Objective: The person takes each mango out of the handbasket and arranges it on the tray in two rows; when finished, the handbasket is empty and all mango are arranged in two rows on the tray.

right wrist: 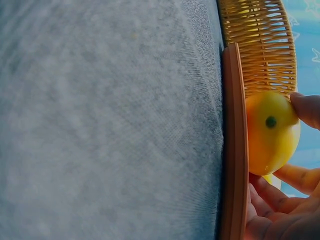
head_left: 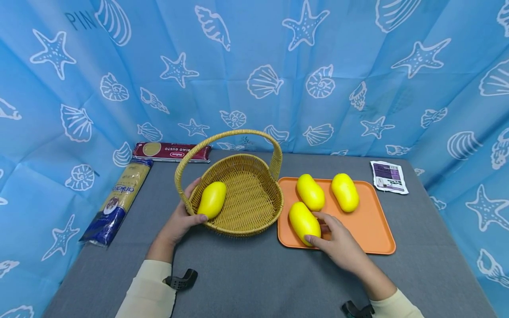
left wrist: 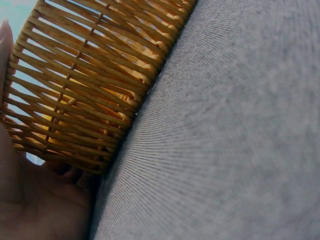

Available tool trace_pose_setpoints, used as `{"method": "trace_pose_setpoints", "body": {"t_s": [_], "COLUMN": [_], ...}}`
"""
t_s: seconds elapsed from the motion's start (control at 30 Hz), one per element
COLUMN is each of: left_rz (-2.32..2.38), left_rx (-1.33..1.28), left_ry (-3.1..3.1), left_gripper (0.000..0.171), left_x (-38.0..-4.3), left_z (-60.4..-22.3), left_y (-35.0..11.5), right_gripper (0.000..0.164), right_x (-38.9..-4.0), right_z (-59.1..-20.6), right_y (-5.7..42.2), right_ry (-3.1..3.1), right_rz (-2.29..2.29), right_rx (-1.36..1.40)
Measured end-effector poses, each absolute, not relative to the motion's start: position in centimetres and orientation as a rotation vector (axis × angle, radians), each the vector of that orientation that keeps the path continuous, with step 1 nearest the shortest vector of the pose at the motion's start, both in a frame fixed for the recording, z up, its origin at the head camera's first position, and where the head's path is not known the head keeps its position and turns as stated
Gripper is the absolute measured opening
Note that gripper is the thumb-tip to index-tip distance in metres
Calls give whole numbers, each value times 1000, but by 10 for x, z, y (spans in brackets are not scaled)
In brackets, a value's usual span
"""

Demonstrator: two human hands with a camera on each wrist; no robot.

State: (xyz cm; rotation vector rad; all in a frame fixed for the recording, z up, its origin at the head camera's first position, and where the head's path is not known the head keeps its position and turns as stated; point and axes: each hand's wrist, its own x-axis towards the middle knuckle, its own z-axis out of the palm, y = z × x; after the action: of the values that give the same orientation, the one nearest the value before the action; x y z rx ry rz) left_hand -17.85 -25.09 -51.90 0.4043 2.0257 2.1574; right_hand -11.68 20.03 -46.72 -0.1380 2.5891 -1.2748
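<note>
My left hand [head_left: 181, 221] grips the left side of a wicker basket [head_left: 247, 232], its thumb over the rim beside a yellow mango [head_left: 212, 200] lying inside. In the left wrist view the woven wall [left wrist: 95, 75] runs between thumb and fingers. My right hand [head_left: 339, 242] holds another mango [head_left: 304, 223] at the front left of an orange tray [head_left: 370, 229], thumb on its near end and fingers on its right side. The right wrist view shows this mango [right wrist: 272, 135] end-on, right behind the tray's edge. Two more mangoes [head_left: 310, 192] [head_left: 345, 192] lie farther back on the tray.
At the left lie a blue and gold pasta packet [head_left: 118, 201] and a dark red packet [head_left: 171, 152]. A small white and purple sachet [head_left: 389, 177] lies behind the tray at the right. A blue shell-print curtain [head_left: 238, 66] hangs behind the grey table [head_left: 246, 278]. The basket's tall handle [head_left: 228, 134] arches up.
</note>
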Motion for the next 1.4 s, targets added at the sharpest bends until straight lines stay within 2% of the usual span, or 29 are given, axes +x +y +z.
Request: {"method": "trace_pose_setpoints", "body": {"t_s": [0.67, 1.4], "left_rz": [2144, 2169], "left_rx": [402, 416], "left_ry": [2047, 2016], "left_gripper": [104, 102], "left_x": [-178, -179], "left_z": [-519, -520], "left_y": [-251, -251], "right_gripper": [76, 78], "right_x": [-117, -113], "right_z": [-476, -466], "right_y": [205, 202], "right_ry": [2611, 2584], "right_rz": [-1320, -1297], "right_rx": [-178, -135]}}
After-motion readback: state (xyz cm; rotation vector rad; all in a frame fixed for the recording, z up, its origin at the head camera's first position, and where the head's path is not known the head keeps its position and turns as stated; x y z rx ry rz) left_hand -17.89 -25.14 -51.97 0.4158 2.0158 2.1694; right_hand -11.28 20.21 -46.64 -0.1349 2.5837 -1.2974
